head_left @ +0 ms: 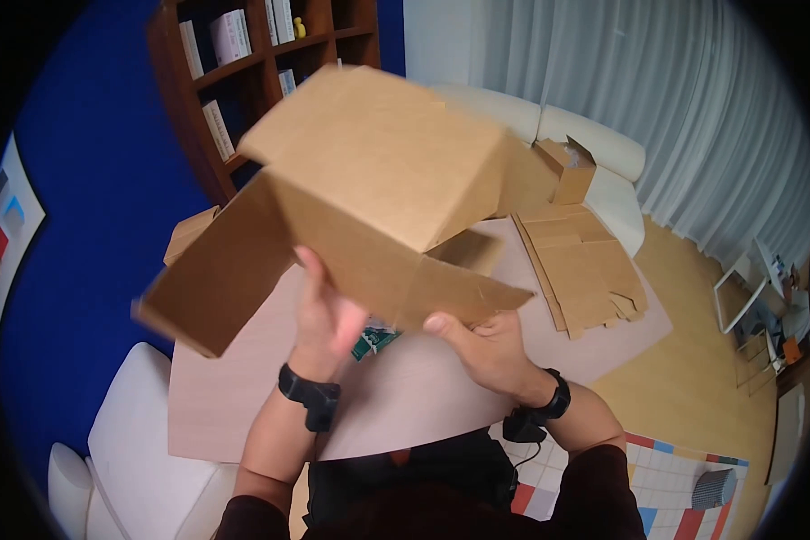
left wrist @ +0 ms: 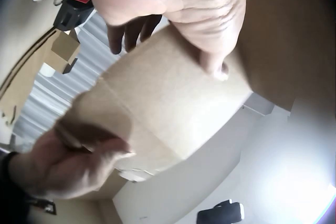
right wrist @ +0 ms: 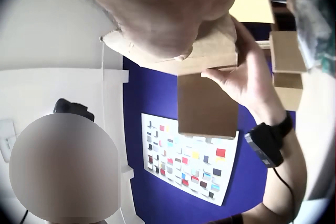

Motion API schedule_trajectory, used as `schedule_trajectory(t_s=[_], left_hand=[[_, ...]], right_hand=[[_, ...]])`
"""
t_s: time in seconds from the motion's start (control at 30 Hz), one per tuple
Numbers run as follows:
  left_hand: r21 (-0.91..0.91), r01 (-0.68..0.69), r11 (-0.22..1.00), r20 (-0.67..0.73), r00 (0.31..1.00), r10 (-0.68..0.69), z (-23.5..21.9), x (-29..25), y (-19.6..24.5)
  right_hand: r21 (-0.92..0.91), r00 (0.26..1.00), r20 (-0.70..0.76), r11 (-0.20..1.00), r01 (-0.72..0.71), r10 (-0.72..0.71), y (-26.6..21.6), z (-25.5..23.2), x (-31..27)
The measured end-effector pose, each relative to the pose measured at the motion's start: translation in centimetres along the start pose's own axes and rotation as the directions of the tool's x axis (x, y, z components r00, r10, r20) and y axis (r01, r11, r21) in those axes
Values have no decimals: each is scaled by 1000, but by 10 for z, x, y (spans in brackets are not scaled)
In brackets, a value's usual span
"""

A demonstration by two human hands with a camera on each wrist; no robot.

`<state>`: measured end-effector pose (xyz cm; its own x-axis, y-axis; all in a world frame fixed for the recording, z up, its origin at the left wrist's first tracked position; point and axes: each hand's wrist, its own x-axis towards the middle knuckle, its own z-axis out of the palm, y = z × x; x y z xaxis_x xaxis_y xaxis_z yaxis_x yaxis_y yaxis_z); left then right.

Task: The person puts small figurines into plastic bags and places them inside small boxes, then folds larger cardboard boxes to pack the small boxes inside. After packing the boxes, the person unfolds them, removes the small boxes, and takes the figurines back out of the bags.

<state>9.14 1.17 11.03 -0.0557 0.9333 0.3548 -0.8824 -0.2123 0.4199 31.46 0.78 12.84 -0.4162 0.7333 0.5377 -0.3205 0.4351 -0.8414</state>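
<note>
Both hands hold a brown cardboard box (head_left: 378,153) up above the table, its flaps hanging loose. My left hand (head_left: 326,315) supports the near side, thumb on the outer face and fingers behind it, as the left wrist view also shows at the hand (left wrist: 178,8). A wide flap (head_left: 225,270) sticks out to the left. With thumb in front, my right hand (head_left: 490,351) pinches the lower edge of the right-hand flap (head_left: 459,288). The far side of the box is hidden in the head view.
Flattened cardboard (head_left: 594,270) lies on the pink table (head_left: 387,423) at the right. A green packet (head_left: 373,342) is partly visible below the box. Another small box (head_left: 571,171) stands on the white sofa (head_left: 612,148); a wooden bookshelf (head_left: 261,67) stands behind.
</note>
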Motion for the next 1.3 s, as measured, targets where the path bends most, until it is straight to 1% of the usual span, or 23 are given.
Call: schedule_trajectory(t_s=[0.03, 0.1, 0.13, 0.2, 0.23, 0.3, 0.33, 0.37, 0.4, 0.53, 0.6, 0.63, 0.73, 0.87, 0.9, 0.93, 0.97, 1.07, 1.13, 1.17, 1.2, 1.27, 1.3], left_hand=[[3, 5, 1000, 1, 1000, -5, 0, 2, 10], [96, -77, 992, -156, 983, 91, -3, 7, 26], [95, -66, 993, -156, 984, 80, -4, 7, 28], [73, -84, 994, -126, 988, 92, -6, 5, 26], [56, -78, 995, -142, 986, 85, -2, 2, 26], [54, -29, 998, -185, 982, 38, 4, -2, 17], [60, 0, 998, -224, 975, 13, 6, -2, 11], [54, 10, 998, -223, 975, 2, 8, 0, 2], [63, 50, 997, -194, 980, -37, 11, 3, -9], [15, 186, 982, -175, 968, -180, 28, 28, -35], [31, 199, 980, -126, 973, -194, 32, 43, -51], [56, 207, 977, -77, 976, -203, 36, 51, -60], [77, 290, 954, -1, 957, -291, 59, 70, -83], [284, 321, 903, 42, 937, -346, 85, 109, -106], [369, 346, 863, 13, 926, -377, 83, 115, -105], [367, 340, 866, 15, 929, -371, 80, 113, -104], [395, 365, 843, -20, 921, -390, 76, 107, -101], [472, 379, 796, -63, 915, -398, 48, 81, -82], [670, 378, 639, -179, 918, -355, 30, 61, -56], [728, 327, 602, -200, 942, -269, 18, 54, -41], [783, 279, 557, -215, 960, -178, 2, 49, -23], [905, 127, 406, -154, 988, 33, -33, 42, 26], [952, 38, 305, -94, 981, 172, -51, 41, 50]], right_hand=[[2, 1000, -6, 1000, 1, -1, 3, 0, -4], [-2, 978, 23, 979, -205, 205, 8, -4, -11], [-2, 978, 12, 978, -208, 208, 11, -10, -11], [-252, 920, -36, 887, -387, 391, 17, -26, -6], [-250, 916, -55, 882, -398, 398, 21, -33, -6], [-339, 998, -57, 941, -5, -15, 25, -45, -5], [-344, 997, -70, 939, -15, -10, 21, -50, -8], [-64, 989, -127, 994, -86, 78, 16, -56, -10], [225, 972, -157, 965, -136, 174, 12, -62, -12], [210, 920, -370, 976, -52, 129, 3, -103, -14], [230, 877, -477, 971, 65, 54, -1, -132, -16], [222, 875, -482, 973, 64, 53, -5, -144, -19], [451, 941, -326, 890, 65, 97, -12, -185, -32], [246, 860, -510, 962, 120, 23, -11, -230, -24], [202, 760, -647, 974, 104, 53, -10, -242, -19], [160, 640, -765, 984, 83, 70, -8, -255, -16], [118, 582, -809, 993, 19, 85, 3, -277, -18], [111, 585, -795, 987, -114, 157, 43, -327, -45], [116, 550, -808, 973, -199, 209, 64, -336, -62], [117, 505, -826, 953, -280, 250, 70, -338, -72], [122, 516, -816, 950, -287, 260, 70, -339, -82], [114, 517, -739, 836, -537, 433, 64, -343, -102], [-70, 517, -736, 709, -702, 438, 56, -351, -110]])
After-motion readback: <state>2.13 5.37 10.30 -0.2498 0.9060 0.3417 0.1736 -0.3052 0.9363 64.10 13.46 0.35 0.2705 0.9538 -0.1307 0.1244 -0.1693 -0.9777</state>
